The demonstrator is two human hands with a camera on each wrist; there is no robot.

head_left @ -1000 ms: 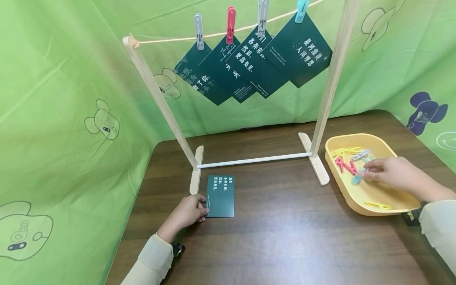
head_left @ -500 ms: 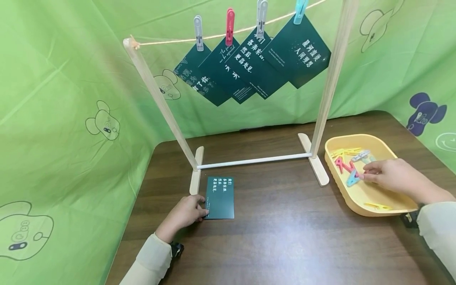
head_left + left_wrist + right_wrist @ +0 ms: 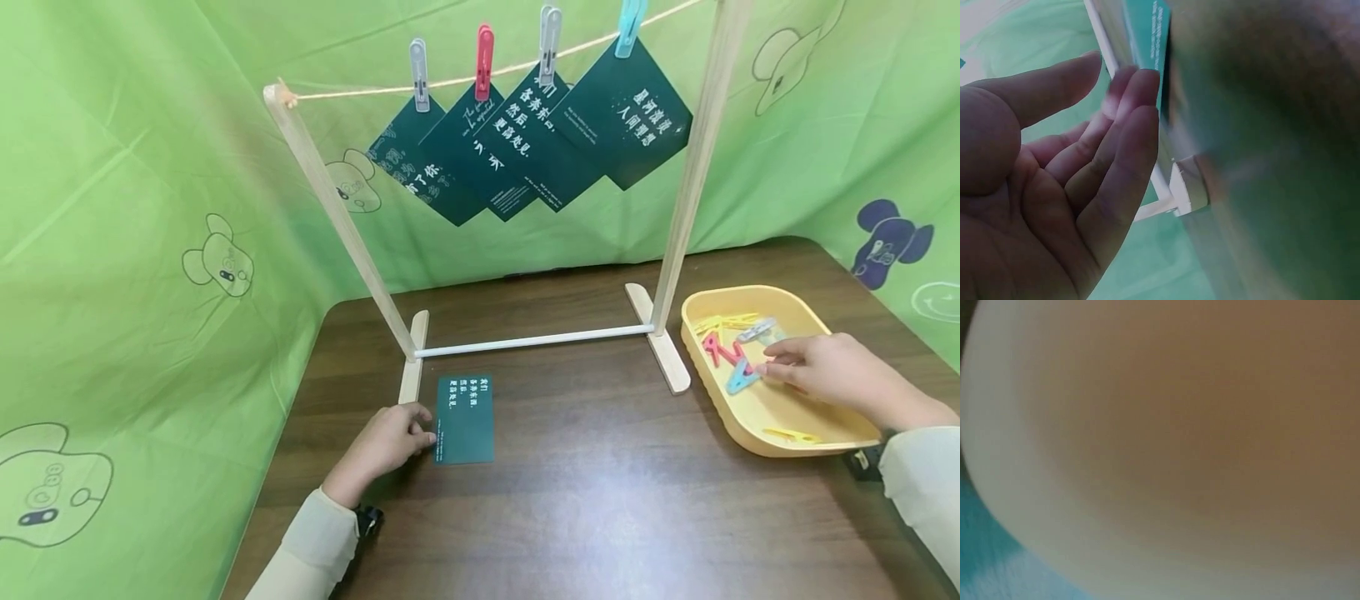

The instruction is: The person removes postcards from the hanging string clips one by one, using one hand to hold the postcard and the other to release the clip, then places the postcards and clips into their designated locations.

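Note:
A dark green card (image 3: 465, 419) with white print lies flat on the brown table (image 3: 600, 500), in front of the wooden stand. My left hand (image 3: 390, 437) rests beside it, relaxed fingertips touching the card's left edge. In the left wrist view that left hand (image 3: 1116, 81) shows straight, loose fingers next to the card (image 3: 1147, 31). My right hand (image 3: 806, 371) reaches into the yellow tray (image 3: 795, 448) and pinches one end of a blue clothespin (image 3: 742, 379). The right wrist view is a blur filled by the tray (image 3: 1147, 456).
A wooden stand (image 3: 337, 217) carries a string (image 3: 450, 81) with several dark green cards (image 3: 525, 142) pegged to it. Red, yellow and grey clothespins (image 3: 720, 346) lie in the tray. Green printed cloth (image 3: 150, 250) walls the back and left.
The blue clothespin has shifted slightly left in the tray under my right fingertips. My left hand stays at the card's edge.

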